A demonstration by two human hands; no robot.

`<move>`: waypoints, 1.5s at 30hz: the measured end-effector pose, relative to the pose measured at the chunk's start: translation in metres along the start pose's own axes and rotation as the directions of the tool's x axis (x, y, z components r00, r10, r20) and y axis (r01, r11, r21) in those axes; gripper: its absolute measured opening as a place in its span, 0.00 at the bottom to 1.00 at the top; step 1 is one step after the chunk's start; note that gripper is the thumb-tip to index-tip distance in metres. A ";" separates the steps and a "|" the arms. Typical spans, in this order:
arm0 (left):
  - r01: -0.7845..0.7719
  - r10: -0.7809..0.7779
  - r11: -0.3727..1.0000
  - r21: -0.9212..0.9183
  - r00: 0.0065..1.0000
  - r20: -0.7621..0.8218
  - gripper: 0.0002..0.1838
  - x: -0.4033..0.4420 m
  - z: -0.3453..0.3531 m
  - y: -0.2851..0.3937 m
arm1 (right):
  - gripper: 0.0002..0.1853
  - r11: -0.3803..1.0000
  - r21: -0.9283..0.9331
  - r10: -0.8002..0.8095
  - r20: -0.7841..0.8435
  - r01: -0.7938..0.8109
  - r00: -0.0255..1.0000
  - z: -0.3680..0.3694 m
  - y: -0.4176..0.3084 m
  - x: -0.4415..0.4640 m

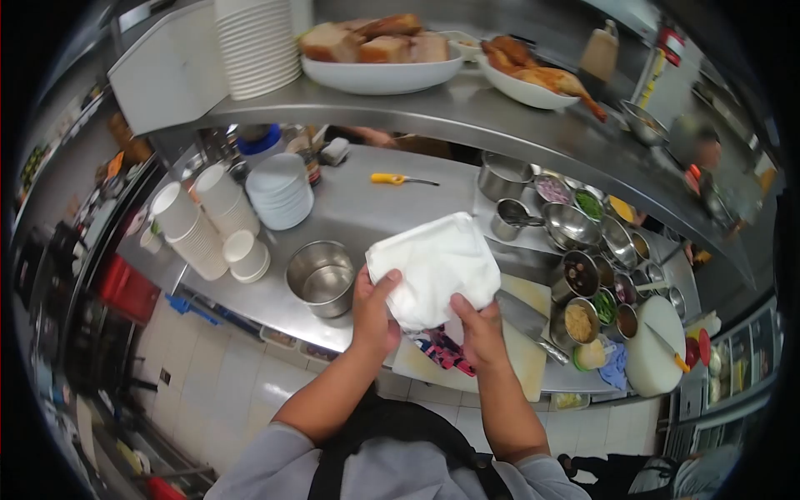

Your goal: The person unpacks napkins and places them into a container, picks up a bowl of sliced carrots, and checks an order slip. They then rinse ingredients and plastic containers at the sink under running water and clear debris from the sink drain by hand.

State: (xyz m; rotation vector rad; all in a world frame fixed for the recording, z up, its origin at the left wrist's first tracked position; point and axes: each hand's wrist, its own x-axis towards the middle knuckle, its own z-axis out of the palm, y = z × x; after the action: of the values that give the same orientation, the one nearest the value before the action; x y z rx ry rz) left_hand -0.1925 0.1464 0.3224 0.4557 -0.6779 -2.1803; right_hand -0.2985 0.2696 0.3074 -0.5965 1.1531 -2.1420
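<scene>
Both my hands hold up a squarish white cloth [433,271] above the steel counter; whether something lies under it I cannot tell. My left hand [377,308] grips its lower left edge, thumb on top. On the lower right edge, my right hand [479,329] is closed the same way. Below them, partly covered, lies a cutting board [521,371] with a dark patterned cloth [446,350] on it. A broad cleaver [523,318] rests on the board to the right of my right hand. Left of my left hand stands a steel pot [321,279].
Stacked white tubs [196,237] and bowls [279,192] stand at the left. An orange lighter [392,178] lies behind. Ingredient pots [577,321] and a round board [654,346] with a knife fill the right. The overhead shelf [400,104] carries platters of meat. Other people are partly visible.
</scene>
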 end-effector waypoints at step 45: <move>0.103 -0.093 0.994 -0.028 0.965 0.247 0.39 0.139 -0.221 0.142 | 0.12 -0.062 -0.837 -0.592 0.470 0.544 0.655 0.242 0.097 0.030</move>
State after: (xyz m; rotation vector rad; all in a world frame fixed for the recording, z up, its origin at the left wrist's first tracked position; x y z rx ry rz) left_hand -0.0810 -0.1085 0.2194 0.2023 -0.7556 -2.3636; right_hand -0.1341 0.0695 0.3527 -1.9398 2.6678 -1.6370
